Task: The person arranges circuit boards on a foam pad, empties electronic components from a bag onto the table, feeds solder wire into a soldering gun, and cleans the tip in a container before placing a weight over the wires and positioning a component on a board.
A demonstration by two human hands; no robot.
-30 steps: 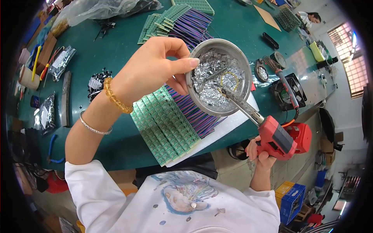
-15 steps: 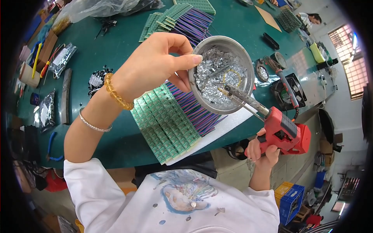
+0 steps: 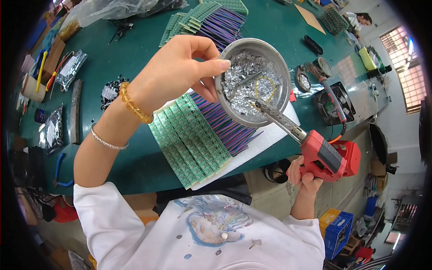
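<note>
My left hand (image 3: pixel 191 69) pinches the near-left rim of a round metal bowl (image 3: pixel 285 76), tilted toward me above the bench. Silvery solder scraps (image 3: pixel 245 96) fill its bottom, along with a thin grey strip and a yellow ring. In my right hand (image 3: pixel 306 179) is a red soldering gun (image 3: pixel 323 155), gripped by its handle. Its darkened tip reaches over the bowl's lower right side; whether it touches the scraps I cannot tell. Below the bowl lie green circuit board panels (image 3: pixel 186 139) with purple and dark wires (image 3: pixel 229 128), on a white foam sheet (image 3: pixel 276 135).
More wired boards (image 3: pixel 198 20) lie at the back of the green bench (image 3: pixel 135 49). To the right are a soldering iron (image 3: pixel 330 96) in its coil stand, a black fan (image 3: pixel 334 103) and a small dish (image 3: pixel 303 81). Black parts (image 3: pixel 112 92) and plastic packets (image 3: pixel 72 69) sit left.
The bowl and my left hand have shifted slightly left and up. The soldering gun has turned a little, its tip now lower relative to the yellow ring.
</note>
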